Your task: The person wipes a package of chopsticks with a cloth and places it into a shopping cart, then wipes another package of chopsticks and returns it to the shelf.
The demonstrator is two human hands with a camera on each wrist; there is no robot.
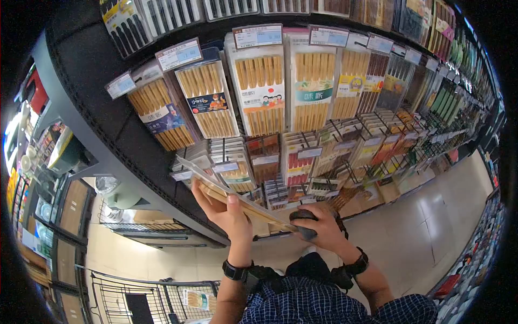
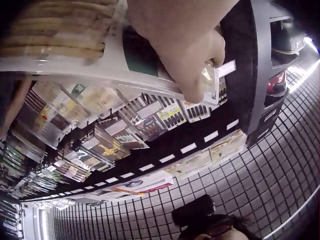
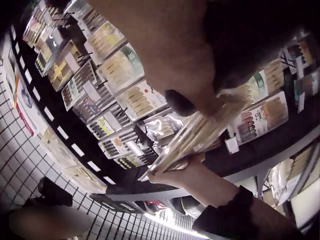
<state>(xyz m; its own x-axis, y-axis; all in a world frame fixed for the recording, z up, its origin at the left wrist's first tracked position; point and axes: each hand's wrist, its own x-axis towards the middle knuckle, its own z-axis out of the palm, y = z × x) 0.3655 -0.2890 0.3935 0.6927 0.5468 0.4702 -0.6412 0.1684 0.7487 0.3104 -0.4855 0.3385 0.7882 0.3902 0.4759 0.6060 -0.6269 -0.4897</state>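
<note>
A flat clear-fronted pack of pale chopsticks (image 1: 259,210) is held slantwise before the shelves, seen nearly edge-on from the head. My left hand (image 1: 229,213) grips its upper left end, the thumb on the near side. In the left wrist view the left hand (image 2: 185,45) curls over the pack's edge beside its green label. At the lower right end is my right hand (image 1: 324,229), fingers curled around a dark rounded object (image 1: 306,233) up against the pack. The right wrist view shows that dark object (image 3: 180,102) under the fingers; its kind cannot be made out.
Chopstick packs (image 1: 259,94) hang in rows on hooks with price tags (image 1: 258,36). Lower packs (image 1: 302,162) hang just behind my hands. A wire shopping cart (image 1: 129,294) stands at lower left, with a chopstick pack (image 1: 198,299) in it. A grey shelf upright (image 1: 108,146) runs along the left.
</note>
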